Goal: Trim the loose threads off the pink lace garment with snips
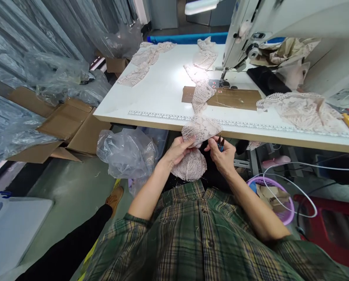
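Here, my left hand (178, 150) pinching the pale lace strip (200, 128) below the desk (162, 97) edge, my right hand (221, 154) closed on small blue snips (220, 144) touching the lace, strip trailing up to the sewing machine (250, 35).

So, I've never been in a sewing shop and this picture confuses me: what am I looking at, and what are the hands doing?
The camera sits on the person's head, looking down past a plaid shirt. Ahead is a white table with an industrial sewing machine. A chain of pale lace pieces runs from under its needle over the table edge. The left hand pinches the lace just below that edge; the right hand holds small blue-handled snips against it. More lace lies at the right.
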### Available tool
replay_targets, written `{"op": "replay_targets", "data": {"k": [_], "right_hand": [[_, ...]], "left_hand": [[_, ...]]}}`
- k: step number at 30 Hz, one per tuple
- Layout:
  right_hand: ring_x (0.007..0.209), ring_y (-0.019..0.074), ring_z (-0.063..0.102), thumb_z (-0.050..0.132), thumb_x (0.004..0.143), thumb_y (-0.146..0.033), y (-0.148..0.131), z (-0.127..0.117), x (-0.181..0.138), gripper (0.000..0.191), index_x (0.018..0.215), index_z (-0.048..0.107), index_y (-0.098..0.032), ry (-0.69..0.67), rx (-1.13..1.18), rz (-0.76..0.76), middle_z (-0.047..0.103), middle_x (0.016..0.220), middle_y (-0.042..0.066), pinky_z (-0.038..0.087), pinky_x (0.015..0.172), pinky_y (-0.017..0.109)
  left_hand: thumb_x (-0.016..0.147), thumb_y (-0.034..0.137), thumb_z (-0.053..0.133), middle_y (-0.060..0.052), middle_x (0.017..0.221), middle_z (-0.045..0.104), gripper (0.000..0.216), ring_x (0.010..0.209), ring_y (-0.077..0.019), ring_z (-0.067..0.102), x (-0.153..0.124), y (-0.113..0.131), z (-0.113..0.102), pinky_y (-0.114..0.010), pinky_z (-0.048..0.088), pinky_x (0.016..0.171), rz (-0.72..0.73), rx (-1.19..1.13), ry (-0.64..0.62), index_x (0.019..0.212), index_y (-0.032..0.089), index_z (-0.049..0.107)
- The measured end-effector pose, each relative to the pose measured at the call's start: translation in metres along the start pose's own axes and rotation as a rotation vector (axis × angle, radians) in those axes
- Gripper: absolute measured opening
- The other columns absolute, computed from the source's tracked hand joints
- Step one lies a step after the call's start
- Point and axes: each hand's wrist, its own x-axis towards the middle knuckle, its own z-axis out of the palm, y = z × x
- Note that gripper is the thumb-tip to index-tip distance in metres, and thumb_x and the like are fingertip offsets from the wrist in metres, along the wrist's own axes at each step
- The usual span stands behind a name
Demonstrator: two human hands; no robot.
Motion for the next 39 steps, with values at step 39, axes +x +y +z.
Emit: {"op": "replay_targets", "data": {"k": [39], "right_hand": [[0.047,0.0078,0.034,0.053,0.088,-0.04,0.003,-0.001,-0.059,0.024,0.077,0.053,-0.02,-0.754,0.017,0.351,0.039,0.053,-0.008,0.027,0.044,0.021]], "left_hand": [[0.082,0.045,0.065,-0.011,0.109,0.069,0.038,0.104,-0.0246,0.062,-0.084,-0.014,-0.042,-0.038,0.048,0.093,0.192,0.668,-0.054,0.107,0.016,0.067]]}}
